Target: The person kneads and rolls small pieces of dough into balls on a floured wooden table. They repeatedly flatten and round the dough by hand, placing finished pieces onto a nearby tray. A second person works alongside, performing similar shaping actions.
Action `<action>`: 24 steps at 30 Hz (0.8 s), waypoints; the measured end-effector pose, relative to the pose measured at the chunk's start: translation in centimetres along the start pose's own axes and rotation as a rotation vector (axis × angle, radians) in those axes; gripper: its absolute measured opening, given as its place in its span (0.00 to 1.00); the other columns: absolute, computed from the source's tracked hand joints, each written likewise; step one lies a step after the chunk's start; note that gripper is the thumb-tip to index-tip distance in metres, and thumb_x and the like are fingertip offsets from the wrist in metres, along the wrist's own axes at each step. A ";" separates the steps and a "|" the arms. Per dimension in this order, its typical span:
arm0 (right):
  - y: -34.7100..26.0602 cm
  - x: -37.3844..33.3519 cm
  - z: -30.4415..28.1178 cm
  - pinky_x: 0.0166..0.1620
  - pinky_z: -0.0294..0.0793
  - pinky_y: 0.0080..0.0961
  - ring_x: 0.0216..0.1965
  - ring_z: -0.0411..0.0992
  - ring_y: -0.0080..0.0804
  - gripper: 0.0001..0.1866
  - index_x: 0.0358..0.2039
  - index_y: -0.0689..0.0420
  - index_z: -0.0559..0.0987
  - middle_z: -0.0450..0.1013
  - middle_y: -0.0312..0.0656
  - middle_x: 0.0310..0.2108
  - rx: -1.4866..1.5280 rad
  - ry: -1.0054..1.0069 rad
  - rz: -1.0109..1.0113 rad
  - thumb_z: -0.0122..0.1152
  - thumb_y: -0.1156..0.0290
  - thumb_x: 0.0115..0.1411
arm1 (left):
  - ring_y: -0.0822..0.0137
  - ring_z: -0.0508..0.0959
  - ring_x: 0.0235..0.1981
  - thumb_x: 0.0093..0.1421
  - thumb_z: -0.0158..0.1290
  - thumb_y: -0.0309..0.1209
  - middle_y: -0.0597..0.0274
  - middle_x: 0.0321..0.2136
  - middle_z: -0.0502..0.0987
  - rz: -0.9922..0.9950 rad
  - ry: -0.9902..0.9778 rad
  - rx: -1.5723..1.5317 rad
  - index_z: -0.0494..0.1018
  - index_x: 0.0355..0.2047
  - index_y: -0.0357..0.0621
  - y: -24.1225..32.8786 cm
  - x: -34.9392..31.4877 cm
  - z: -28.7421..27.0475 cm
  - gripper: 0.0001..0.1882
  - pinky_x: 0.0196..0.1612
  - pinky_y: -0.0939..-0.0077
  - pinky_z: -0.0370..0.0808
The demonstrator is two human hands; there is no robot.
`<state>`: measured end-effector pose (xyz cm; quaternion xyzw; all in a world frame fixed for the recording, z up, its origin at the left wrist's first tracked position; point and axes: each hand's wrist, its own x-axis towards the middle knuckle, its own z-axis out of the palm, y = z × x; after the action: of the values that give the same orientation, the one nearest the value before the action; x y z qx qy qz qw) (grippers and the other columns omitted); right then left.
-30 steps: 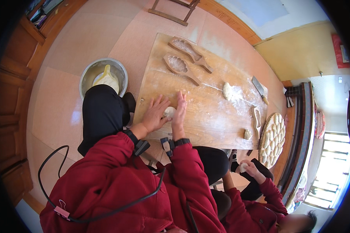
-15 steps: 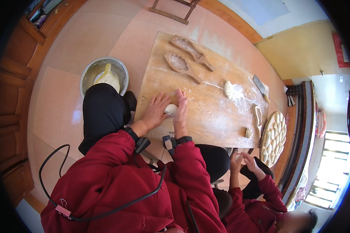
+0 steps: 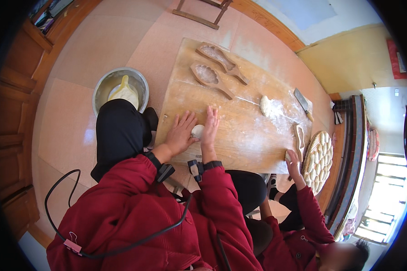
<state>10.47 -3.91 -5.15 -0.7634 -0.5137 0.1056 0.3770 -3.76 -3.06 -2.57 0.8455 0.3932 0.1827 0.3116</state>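
A small white dough ball (image 3: 197,131) sits on the floured wooden board (image 3: 239,122) between my two hands. My left hand (image 3: 181,134) lies on the board with its fingers stretched out, its thumb side against the dough. On the other side, my right hand (image 3: 210,131) stands on edge with straight fingers, its palm facing the dough and touching it. Farther up the board are two carved wooden moulds, one oval mould (image 3: 208,74) and one longer mould (image 3: 219,56). To the right, a pale shaped dough piece (image 3: 266,105) rests beside scattered flour.
A knife (image 3: 303,104) and a narrow wooden mould (image 3: 300,137) lie toward the board's right end. Beyond is a round tray (image 3: 306,174) of shaped dough pieces. A co-worker's hand (image 3: 294,162) reaches the board's edge. A metal basin (image 3: 142,86) with dough stands at left.
My hands have shifted slightly around the dough ball, my left thumb now tucked nearer it. The co-worker's hand has moved from the lap to the dough piece on the board's right edge.
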 end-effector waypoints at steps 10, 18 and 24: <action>0.0 0.4 0.5 0.69 0.38 0.52 0.71 0.47 0.51 0.29 0.66 0.58 0.62 0.57 0.50 0.67 -0.166 0.030 0.002 0.38 0.55 0.69 | 0.50 0.50 0.71 0.55 0.56 0.36 0.49 0.68 0.56 -0.020 0.051 0.099 0.60 0.64 0.40 -0.1 0.1 0.3 0.37 0.69 0.46 0.43; -0.9 -2.5 -2.0 0.70 0.45 0.39 0.69 0.51 0.48 0.31 0.59 0.64 0.71 0.63 0.54 0.63 0.649 -0.170 0.279 0.30 0.52 0.72 | 0.49 0.56 0.69 0.53 0.59 0.33 0.54 0.67 0.59 0.155 0.002 -0.314 0.62 0.64 0.46 -0.1 -0.4 0.7 0.37 0.69 0.46 0.47; -0.7 -2.1 -0.4 0.69 0.42 0.49 0.70 0.51 0.49 0.27 0.62 0.59 0.67 0.60 0.49 0.66 -0.190 0.036 -0.005 0.38 0.58 0.69 | 0.48 0.57 0.68 0.53 0.59 0.32 0.55 0.66 0.60 0.125 0.074 0.082 0.61 0.64 0.47 -0.5 -0.6 1.3 0.37 0.68 0.44 0.48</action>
<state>9.28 -5.79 -4.89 -0.7962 -0.5165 0.0417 0.3124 -3.70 -3.74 -3.92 0.8732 0.3579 0.2168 0.2499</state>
